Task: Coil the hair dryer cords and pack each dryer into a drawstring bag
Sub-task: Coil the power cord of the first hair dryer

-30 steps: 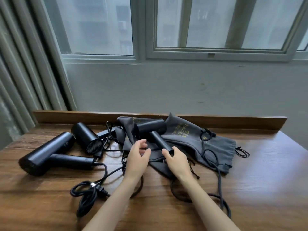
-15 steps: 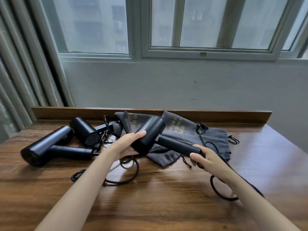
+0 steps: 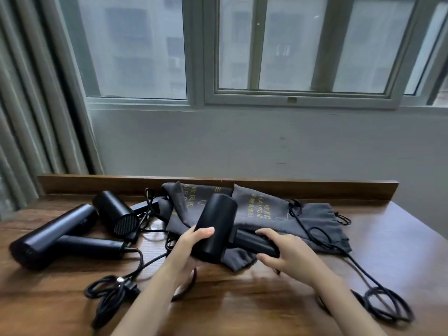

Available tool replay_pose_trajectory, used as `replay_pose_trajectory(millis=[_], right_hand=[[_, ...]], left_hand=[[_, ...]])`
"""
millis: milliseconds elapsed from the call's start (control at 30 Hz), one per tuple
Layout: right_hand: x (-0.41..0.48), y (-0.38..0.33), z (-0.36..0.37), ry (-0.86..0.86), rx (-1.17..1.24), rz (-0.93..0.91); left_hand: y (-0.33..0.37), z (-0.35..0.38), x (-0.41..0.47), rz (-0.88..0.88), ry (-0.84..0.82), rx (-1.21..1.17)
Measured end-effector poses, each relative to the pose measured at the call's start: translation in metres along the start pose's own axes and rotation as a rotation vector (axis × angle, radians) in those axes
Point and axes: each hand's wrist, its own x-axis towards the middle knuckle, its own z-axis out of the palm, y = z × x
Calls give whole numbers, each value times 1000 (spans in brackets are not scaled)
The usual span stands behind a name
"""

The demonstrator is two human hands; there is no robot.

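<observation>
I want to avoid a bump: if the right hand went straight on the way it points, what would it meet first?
Probably the barrel of the hair dryer whose handle the right hand grips; the left hand holds that barrel.

Held dryer (image 3: 215,226) over bags (image 3: 286,219), two dryers (image 3: 51,238) left, cord (image 3: 385,301) right

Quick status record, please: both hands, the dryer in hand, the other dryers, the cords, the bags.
left hand: grips barrel of held dryer
right hand: grips its handle
front dryer, back dryer: lying at left, unpacked
right cord: uncoiled, crosses a bag, ends in loose loops
left cord: loose tangle
grey bags: lying at back of table, beneath held dryer
</observation>
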Motion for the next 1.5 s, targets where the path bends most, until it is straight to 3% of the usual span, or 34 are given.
replay_pose_trajectory(millis=[300,733,967,1167,1233,1333,1433,1500], right_hand=[[13,5,12,120,37,-40],[14,4,23,215,-166,101],[10,0,12,229,-118,-52],[7,-5,9,127,-210,-198],[8,-9,9,24,-88,-166],[10,-10,12,-72,459,-30],[7,-6,9,-211,904,50],[4,-3,9,-352,1152,55]], left_hand=[[-10,-10,17,149,43,22],[-3,-9,10,145,-6,49],[19,-15,-1,84,-143,124],[30,-32,-7,-47,-265,264],[28,-37,-6,-49,-252,219],[23,-32,-2,105,-263,18],[16,-21,2,350,-231,243],[10,-13,6,389,-191,326]])
